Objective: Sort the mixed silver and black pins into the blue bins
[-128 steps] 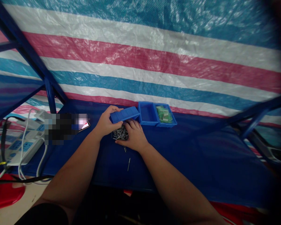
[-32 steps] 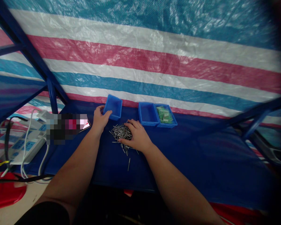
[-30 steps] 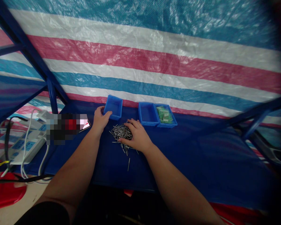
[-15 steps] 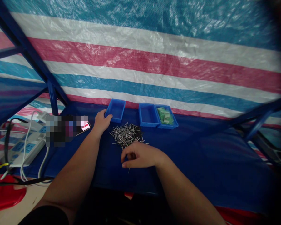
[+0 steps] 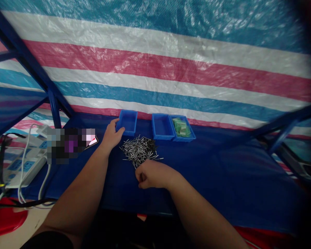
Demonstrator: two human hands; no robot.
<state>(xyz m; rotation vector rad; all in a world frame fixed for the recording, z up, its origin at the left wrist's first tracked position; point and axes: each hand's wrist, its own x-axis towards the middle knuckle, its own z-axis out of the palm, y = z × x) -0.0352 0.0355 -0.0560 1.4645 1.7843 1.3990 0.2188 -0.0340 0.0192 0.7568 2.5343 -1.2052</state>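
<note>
On the blue table lies a pile of thin metal pins (image 5: pixel 138 149). My right hand (image 5: pixel 151 174) is at the pile's near edge, its fingers pinched together; what they hold, if anything, is hidden. My left hand (image 5: pixel 114 135) rests at the near left corner of a blue tray (image 5: pixel 128 122), its thumb and fingers closed on the rim. This tray has nothing in it. To its right stand a second bare blue tray (image 5: pixel 162 126) and, touching it, a blue tray (image 5: pixel 191 137) holding green packets (image 5: pixel 181 127).
White power strips (image 5: pixel 28 169) with cables lie at the left, beside a phone (image 5: pixel 93 141) and a pixelated dark area. Blue metal frame bars (image 5: pixel 31 69) rise at both sides. A striped plastic sheet (image 5: pixel 171 65) hangs behind the blue table (image 5: pixel 209 173).
The fingers of my right hand have closed; the pin seen below them before no longer shows. My left hand stays at the tray. The view has shifted slightly.
</note>
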